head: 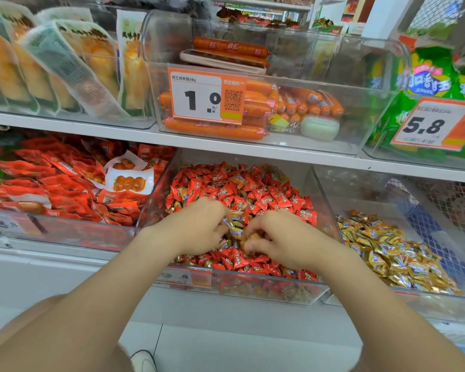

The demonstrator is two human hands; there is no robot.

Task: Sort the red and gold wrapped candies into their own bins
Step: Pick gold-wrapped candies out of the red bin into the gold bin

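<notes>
The left grip (pixel 199 226) and right grip (pixel 277 237) meet low in the middle bin (pixel 253 291). All 2 are curled tight on shiny gold candies (pixel 236 224) with blue marks. Around them lie crinkly red candies (pixel 239 191), some gold mixed in. Farther right, the right bin (pixel 360 200) holds a gold pile (pixel 392 253).

Two hands sort sweets in a shop's clear bin (pixel 253 278) of red candies (pixel 253 194).

The left hand (pixel 199 226) and right hand (pixel 277 237) meet near the bin's front edge, fingers curled round gold candies (pixel 236 224) lying among the red. The right bin (pixel 373 304), just beside it, holds a gold heap (pixel 387 251) towards its front right corner. On the shelf (pixel 118 135) above, sausages (pixel 215 131) lie behind a price tag (pixel 199 98) reading 1.0.
</notes>
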